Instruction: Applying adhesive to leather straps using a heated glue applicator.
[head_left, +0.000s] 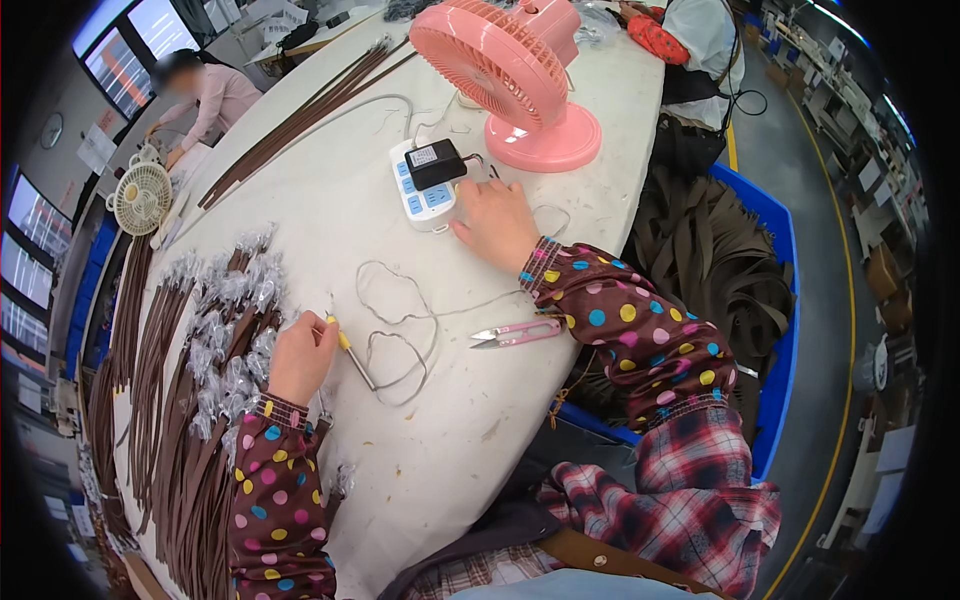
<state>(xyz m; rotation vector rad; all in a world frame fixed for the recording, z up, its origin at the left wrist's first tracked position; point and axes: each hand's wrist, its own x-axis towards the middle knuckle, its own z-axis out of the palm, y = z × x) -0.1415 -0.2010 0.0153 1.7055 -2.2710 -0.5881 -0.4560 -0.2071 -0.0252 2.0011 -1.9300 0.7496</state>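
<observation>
My left hand (304, 356) pinches the yellow collar of a thin corded pen-like tool (361, 367) with a fine tip and a metallic barrel. From the barrel's lower end a grey cord (435, 330) loops across the white table and runs under my right forearm. My right hand (499, 225) is at the side of a white power strip (431, 219) with blue sockets. Its fingertips are beside a black power adapter (442, 171) plugged in there; whether they grip anything is hidden. Pink-handled thread snips (517, 334) lie near the table edge, blades pointing left.
Brown straps (191, 450) with plastic-wrapped ends lie beside my left arm, more straps (300, 124) farther back. A pink fan (540, 139) stands beyond the strip. A blue bin (784, 360) of dark strips stands right of the table. Two other people are at the far side.
</observation>
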